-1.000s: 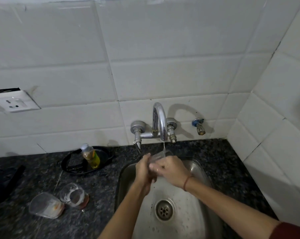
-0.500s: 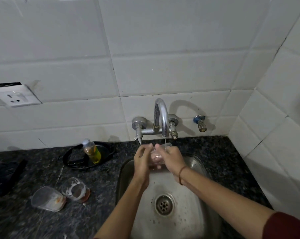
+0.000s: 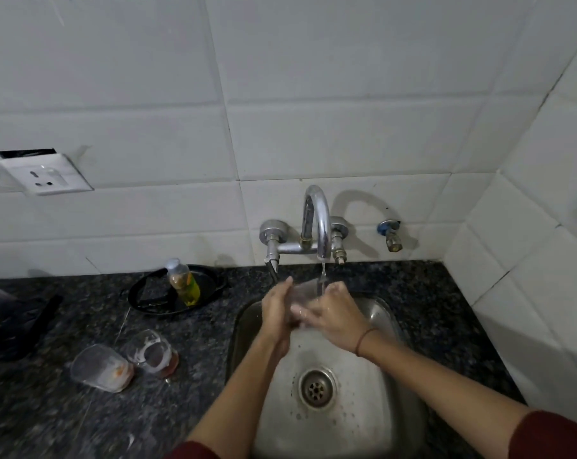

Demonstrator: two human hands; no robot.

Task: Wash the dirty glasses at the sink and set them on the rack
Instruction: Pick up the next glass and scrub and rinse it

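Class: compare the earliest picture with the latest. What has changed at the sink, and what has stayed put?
Both hands, left hand and right hand, keep hold of the clear drinking glass, now raised closer to the curved chrome tap. The two dirty glasses on the dark counter are unmoved.

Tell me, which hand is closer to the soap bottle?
Left. The left hand is at the sink's near side, toward the soap bottle; the right hand is beyond it.

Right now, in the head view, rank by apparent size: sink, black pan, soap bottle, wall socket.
1. Sink, clearly largest.
2. Black pan.
3. Wall socket.
4. Soap bottle.
The socket and bottle look close in size, and the socket sits farther back, so their order is unsure.
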